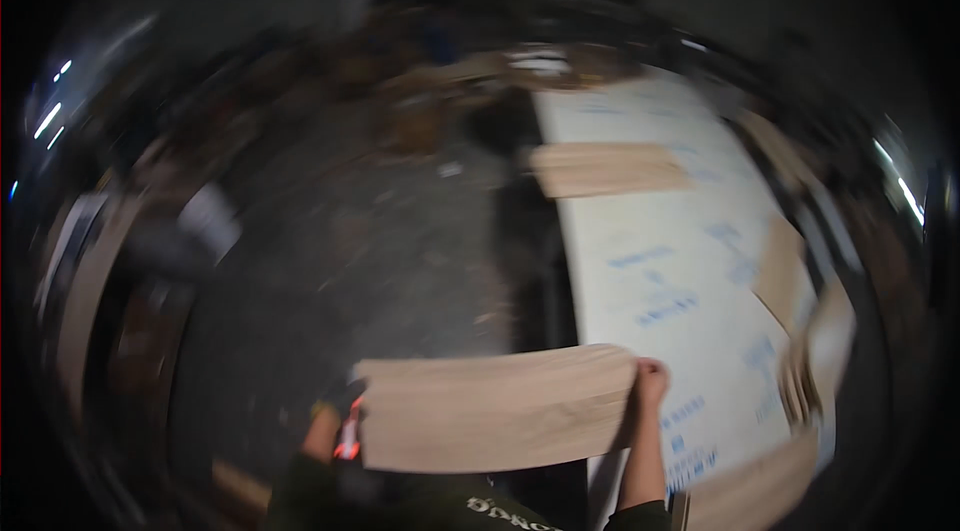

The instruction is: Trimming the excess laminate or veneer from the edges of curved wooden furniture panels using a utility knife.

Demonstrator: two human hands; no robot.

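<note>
A light wood-grain board (495, 409), slightly bowed, is held level in front of my body. My right hand (652, 383) is closed around its right end, over the edge of a long white table-like surface. At the board's left end is my left hand (325, 426), blurred and dark at the fingers, seemingly gripping the edge. A bright orange-and-white item (349, 434) shows between that hand and the board; its kind is too smeared to make out.
A similar board (610, 170) lies across the long white printed sheet (640, 261) to my right. More wood pieces (780, 276) lean or lie along its right side, and another board (755, 486) is at the lower right. Dark floor (400, 261) stretches left, with a white sheet (210, 221) beyond.
</note>
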